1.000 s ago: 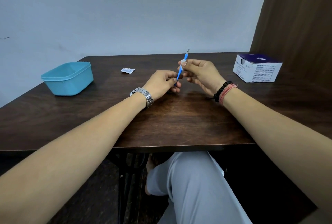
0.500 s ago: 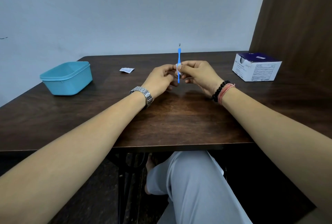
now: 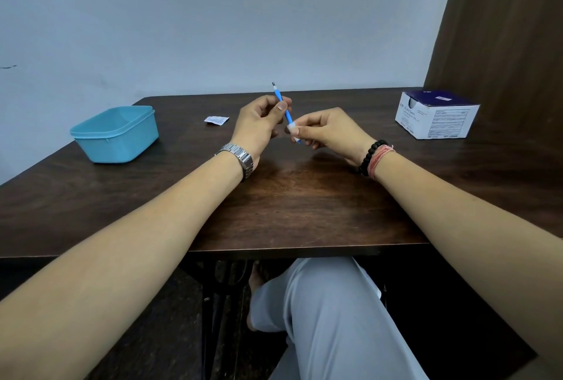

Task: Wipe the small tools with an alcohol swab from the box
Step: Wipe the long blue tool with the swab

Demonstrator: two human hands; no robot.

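Your blue tool (image 3: 285,110) has tipped from upright half a second ago to a lean, dark tip up-left, and the swab (image 3: 293,130) has slid to its lower end: shaft nearly wiped. Left hand (image 3: 259,124) fingers pinch the upper shaft; right hand (image 3: 327,133) fingers close the swab around it, above the worktop (image 3: 304,203).

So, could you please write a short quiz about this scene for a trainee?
1. True or false: the blue tool lies flat on the table.
2. Which hand pinches the white swab around the tool?
A. left hand
B. right hand
3. Fill in: the swab box stands on the person's ____ side.

Key: 1 false, both hands hold it in the air; 2 B; 3 right.
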